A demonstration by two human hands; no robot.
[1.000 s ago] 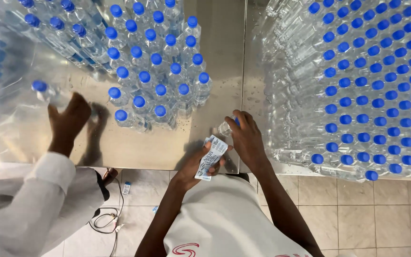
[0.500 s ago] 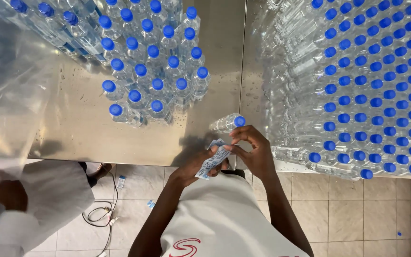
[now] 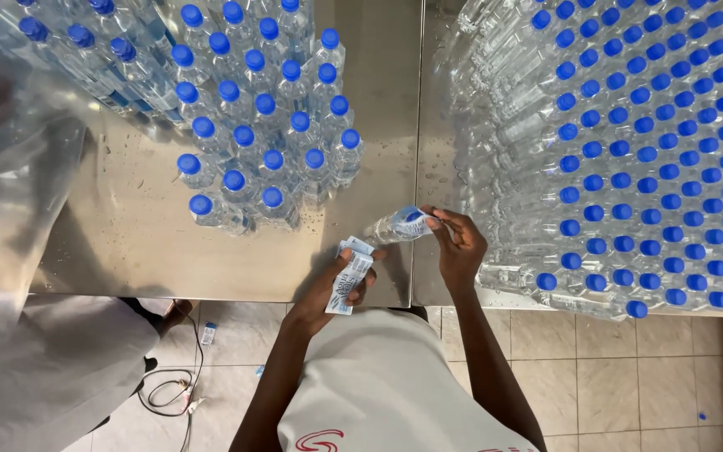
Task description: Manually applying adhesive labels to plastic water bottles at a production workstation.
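My left hand (image 3: pixel 334 285) grips a small stack of white and blue labels (image 3: pixel 347 277) near the front edge of the steel table (image 3: pixel 161 243). My right hand (image 3: pixel 459 243) pinches one label (image 3: pixel 416 221) with its fingertips and holds it against the top of a clear water bottle (image 3: pixel 388 227) with a blue cap. That bottle stands alone at the seam between the two tables, just ahead of both hands.
Blue-capped bottles (image 3: pixel 261 125) stand grouped on the left table; a far larger block of bottles (image 3: pixel 646 142) fills the right table. At the left, a person in a white coat (image 3: pixel 52 368) holds a clear plastic sheet (image 3: pixel 10 159). A cable (image 3: pixel 173 393) lies on the tiled floor.
My right hand pulled a label from the stack and carried it up to the single bottle's cap. The person at the left raised the plastic sheet, their hand gone from the table.
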